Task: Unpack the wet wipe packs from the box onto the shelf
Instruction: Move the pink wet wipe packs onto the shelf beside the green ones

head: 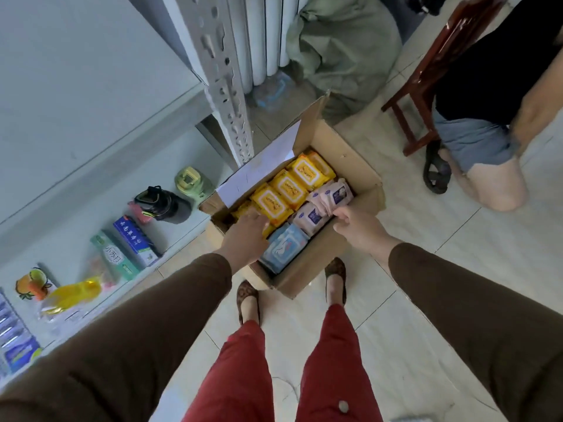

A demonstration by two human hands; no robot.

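An open cardboard box (344, 147) stands on the tiled floor in front of my feet. Inside lie a row of yellow wet wipe packs (289, 185), pink packs (330, 197) on the right and a light blue pack (281, 246) at the near end. My left hand (246, 236) reaches into the box and rests on a yellow pack at the near left; its fingers are partly hidden. My right hand (355, 222) pinches the edge of a pink pack. The white shelf (91, 95) stands to the left.
The bottom shelf board (170, 236) holds a black bottle (166, 204), a green cup (192, 181), boxed goods (134, 239) and bagged items (71, 293). A perforated shelf post (228, 86) rises beside the box. Another person (487, 132) kneels at the right by a red wooden chair (426, 74).
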